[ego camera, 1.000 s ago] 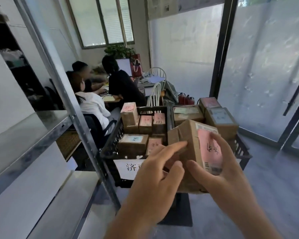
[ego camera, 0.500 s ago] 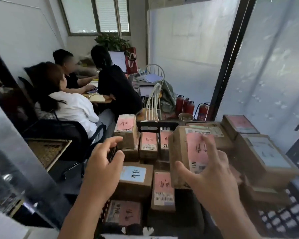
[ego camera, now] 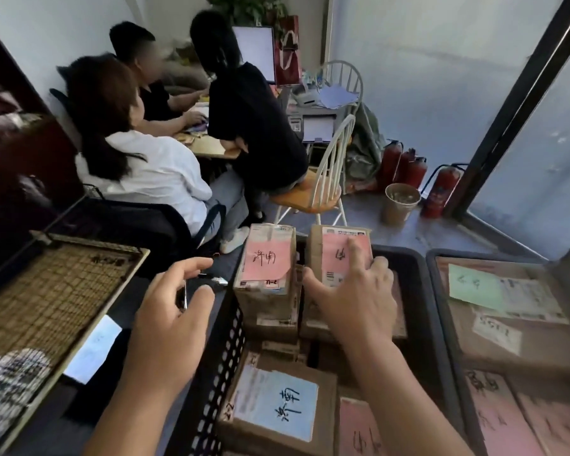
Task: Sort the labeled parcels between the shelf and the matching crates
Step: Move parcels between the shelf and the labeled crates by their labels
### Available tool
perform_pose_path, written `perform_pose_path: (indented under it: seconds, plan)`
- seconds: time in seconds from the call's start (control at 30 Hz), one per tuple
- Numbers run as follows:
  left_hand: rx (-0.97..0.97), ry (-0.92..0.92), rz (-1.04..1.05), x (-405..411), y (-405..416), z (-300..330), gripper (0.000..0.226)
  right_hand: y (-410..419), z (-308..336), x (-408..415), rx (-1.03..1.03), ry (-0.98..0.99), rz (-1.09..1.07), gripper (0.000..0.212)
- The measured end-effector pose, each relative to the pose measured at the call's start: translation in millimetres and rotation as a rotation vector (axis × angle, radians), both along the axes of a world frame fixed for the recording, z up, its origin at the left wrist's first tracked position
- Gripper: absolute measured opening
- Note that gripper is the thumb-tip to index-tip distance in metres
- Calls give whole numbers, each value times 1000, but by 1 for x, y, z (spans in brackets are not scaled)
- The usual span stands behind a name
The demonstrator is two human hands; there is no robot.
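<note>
the pink-labelled parcel (ego camera: 338, 255) stands upright at the far end of the black crate (ego camera: 226, 363), its pink face toward me, and my right hand (ego camera: 352, 301) holds it there, forefinger pressed flat up the label, thumb hooked round its left edge, the other fingers curled over its right corner. just left of it, almost touching, a second upright parcel (ego camera: 267, 258) carries a pink note with handwriting; only a thin gap runs between the two. nearer me in the same crate a flat parcel with a blue label (ego camera: 277, 403) lies face up, and more boxes fill the floor around it, so little bare room shows inside the walls. to the right of the crate a second crate (ego camera: 436, 291) sits rim to rim with it, packed with a large box bearing a green note (ego camera: 474, 284). my left hand (ego camera: 171, 311) hovers outside the crate's perforated left wall, fingers loosely bent, gripping nothing. left of that a woven tray (ego camera: 46, 291) lies. beyond the crate's far end there is bare floor up to a white chair (ego camera: 326, 179)
</note>
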State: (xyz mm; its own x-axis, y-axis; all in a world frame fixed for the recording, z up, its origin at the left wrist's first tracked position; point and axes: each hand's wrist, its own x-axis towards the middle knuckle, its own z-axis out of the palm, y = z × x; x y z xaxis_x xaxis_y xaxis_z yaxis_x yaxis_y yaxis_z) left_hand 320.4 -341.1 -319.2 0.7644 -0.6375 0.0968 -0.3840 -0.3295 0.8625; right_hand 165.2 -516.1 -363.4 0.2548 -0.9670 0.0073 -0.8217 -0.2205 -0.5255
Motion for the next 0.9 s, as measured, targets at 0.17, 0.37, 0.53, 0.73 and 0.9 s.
perform_pose_path:
  seconds: [0.17, 0.37, 0.53, 0.73, 0.9]
  plan:
    - [19, 27, 8, 9, -24, -10, 27, -8, -23, 20, 41, 69, 56, 88]
    - [63, 48, -45, -2, -36, -10, 27, -14, -27, 12, 30, 65, 73, 87]
    - [29, -3, -78, -7, -33, 9, 25, -4, 3, -6, -33, 4, 103, 90]
    - [-90, -59, -174, -25, -17, 41, 37, 36, 73, -43, -142, -155, 220, 77]
    - [-113, -154, -259, -59, 7, 76, 49, 78, 126, -74, -241, -190, 364, 74]
